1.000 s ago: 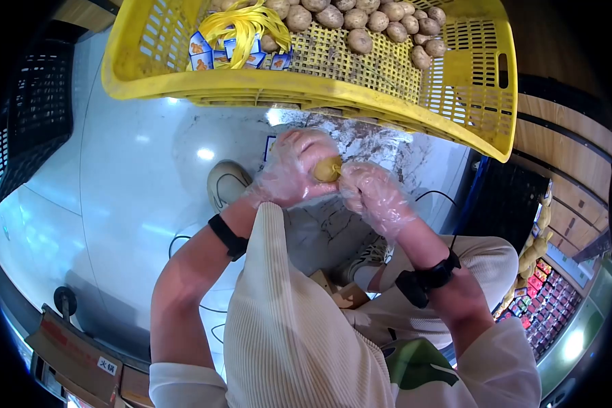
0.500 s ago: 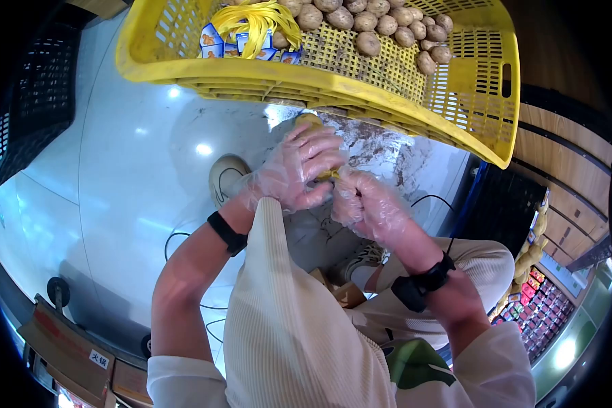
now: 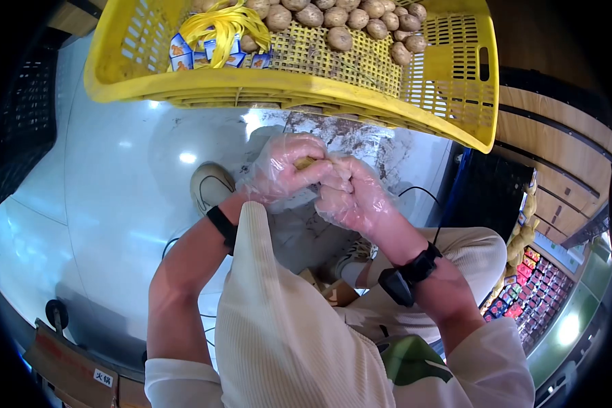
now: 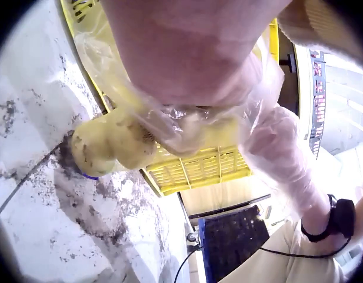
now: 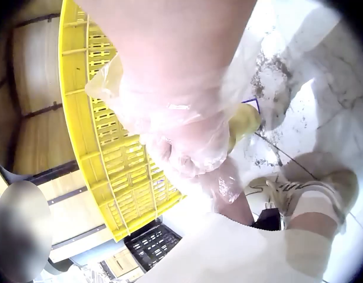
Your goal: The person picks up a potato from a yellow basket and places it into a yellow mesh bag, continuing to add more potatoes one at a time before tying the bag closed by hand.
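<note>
A yellow net bag of potatoes (image 4: 113, 141) hangs below my hands over the floor, its lower end bulging with potatoes. My left hand (image 3: 285, 166), in a clear plastic glove, grips the upper part of the bag; a yellow bit (image 3: 304, 162) shows between its fingers and thumb. Gloved the same way, my right hand (image 3: 353, 194) meets the left one, its fingers curled at the neck of the bag, which they largely hide. In the right wrist view, the bag's yellow side (image 5: 244, 121) shows past the right hand, with a blue-edged tag beside it.
A yellow crate (image 3: 251, 88) stands ahead, holding loose potatoes (image 3: 340, 39) and a bundle of yellow net bags (image 3: 221, 30) with blue tags. Black crates (image 3: 24, 102) are at the left. Dirt marks the pale floor (image 3: 115, 204). A shoe (image 3: 211, 187) is near the left hand.
My left hand has turned, so the potato seen above it is now hidden in the head view. The right hand has come closer against the left. The crate appears shifted left as the head moved.
</note>
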{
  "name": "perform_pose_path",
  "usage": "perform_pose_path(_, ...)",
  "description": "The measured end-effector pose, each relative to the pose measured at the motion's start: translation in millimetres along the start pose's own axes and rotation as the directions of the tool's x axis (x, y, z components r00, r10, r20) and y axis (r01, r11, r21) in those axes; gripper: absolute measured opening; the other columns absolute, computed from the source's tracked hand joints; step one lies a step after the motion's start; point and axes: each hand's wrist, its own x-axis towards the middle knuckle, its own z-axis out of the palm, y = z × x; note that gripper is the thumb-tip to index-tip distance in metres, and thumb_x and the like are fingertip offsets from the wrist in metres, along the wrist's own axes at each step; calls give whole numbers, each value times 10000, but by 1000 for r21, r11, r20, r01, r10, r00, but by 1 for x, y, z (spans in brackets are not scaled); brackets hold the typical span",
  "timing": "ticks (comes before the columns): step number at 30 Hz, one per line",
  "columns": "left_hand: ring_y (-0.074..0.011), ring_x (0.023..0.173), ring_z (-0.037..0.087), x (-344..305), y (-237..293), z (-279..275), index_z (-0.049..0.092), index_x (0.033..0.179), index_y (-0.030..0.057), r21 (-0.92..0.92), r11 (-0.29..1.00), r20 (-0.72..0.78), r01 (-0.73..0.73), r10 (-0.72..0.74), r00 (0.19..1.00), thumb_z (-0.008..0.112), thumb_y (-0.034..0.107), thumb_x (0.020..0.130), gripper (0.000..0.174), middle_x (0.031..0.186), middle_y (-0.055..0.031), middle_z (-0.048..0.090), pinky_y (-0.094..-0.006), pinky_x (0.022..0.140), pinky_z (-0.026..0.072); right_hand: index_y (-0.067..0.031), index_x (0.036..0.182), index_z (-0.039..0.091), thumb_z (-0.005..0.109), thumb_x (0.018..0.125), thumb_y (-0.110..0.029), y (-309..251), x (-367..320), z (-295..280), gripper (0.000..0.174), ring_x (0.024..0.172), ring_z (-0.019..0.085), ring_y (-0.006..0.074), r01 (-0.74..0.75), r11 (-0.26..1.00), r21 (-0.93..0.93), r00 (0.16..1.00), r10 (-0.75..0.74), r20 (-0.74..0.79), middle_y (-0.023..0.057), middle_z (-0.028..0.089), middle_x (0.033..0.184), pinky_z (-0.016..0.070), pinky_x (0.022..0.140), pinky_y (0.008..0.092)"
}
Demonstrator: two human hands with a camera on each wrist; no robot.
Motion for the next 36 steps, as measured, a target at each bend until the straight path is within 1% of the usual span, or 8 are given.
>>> perform_pose_path(3, -282, 894, 680, 3, -4, 1, 656, 906, -10, -28, 993, 43, 116, -114, 992, 719, 2, 834, 96, 960, -146, 691, -364, 798, 536, -186, 722, 418, 458, 1010, -285, -1, 3, -4, 307, 414, 332, 100, 5, 998, 64, 999, -8, 47, -64, 354, 563, 311, 437, 279)
perform_pose_path(10, -261, 857, 686, 7, -10, 7, 658, 888, -17, -5, 994, 3, 110, -110, 994, 705, -17, 835, 70, 919, -139, 701, -358, 787, 544, -178, 710, 422, 453, 991, -276, 0, 14, -7, 300, 415, 335, 107, 201, 979, -26, 979, -201, -12, -55, 380, 551, 312, 417, 277)
perform_pose_path(19, -265, 879, 686, 9, -16, 7, 647, 890, -6, 24, 998, 55, 62, -63, 996, 711, -19, 807, 106, 929, -138, 698, -359, 800, 545, -177, 628, 372, 471, 953, -222, -5, 13, -8, 343, 420, 307, 112, 207, 970, -129, 976, -214, -47, -48, 338, 545, 306, 428, 284)
perform_pose_path(21, -249, 733, 647, 10, -14, 8, 630, 870, 13, 60, 997, 14, -43, 43, 999, 716, -11, 795, 117, 840, -114, 664, -341, 694, 527, -174, 628, 370, 467, 953, -217, -6, 10, -6, 342, 421, 308, 111, 207, 966, -153, 974, -219, -64, -48, 341, 548, 302, 425, 285)
perform_pose_path(24, -256, 751, 658, 7, -18, 9, 633, 870, 15, 53, 995, -11, -79, 80, 997, 729, -10, 777, 136, 852, -114, 674, -340, 705, 533, -165, 630, 378, 458, 951, -212, -6, 8, -3, 334, 423, 310, 116, 167, 982, -91, 979, -176, -105, -43, 343, 550, 292, 422, 289)
perform_pose_path(27, -271, 773, 677, 4, -16, 10, 645, 888, 20, -16, 1000, -21, 20, -20, 1000, 749, -2, 755, 171, 880, -118, 696, -344, 714, 544, -159, 702, 447, 538, 948, -286, -10, 0, -3, 292, 447, 339, 109, 189, 947, -261, 971, -220, -92, -35, 400, 580, 270, 428, 273)
perform_pose_path(32, -266, 889, 682, 0, -17, 14, 654, 963, 33, 81, 994, 14, -70, 69, 998, 756, -40, 754, 244, 953, -118, 695, -361, 795, 545, -125, 656, 446, 515, 931, -262, -20, -14, 6, 315, 496, 341, 114, 190, 690, -698, 939, -335, -76, -11, 389, 565, 259, 476, 284)
perform_pose_path(36, -269, 865, 679, 0, -23, 17, 656, 963, 44, 9, 999, 22, 36, -36, 999, 755, -42, 760, 241, 929, -114, 692, -356, 773, 543, -99, 712, 506, 522, 962, -306, -26, -11, -6, 325, 522, 388, 121, 207, 676, -708, 944, -328, -37, 2, 432, 583, 328, 518, 284)
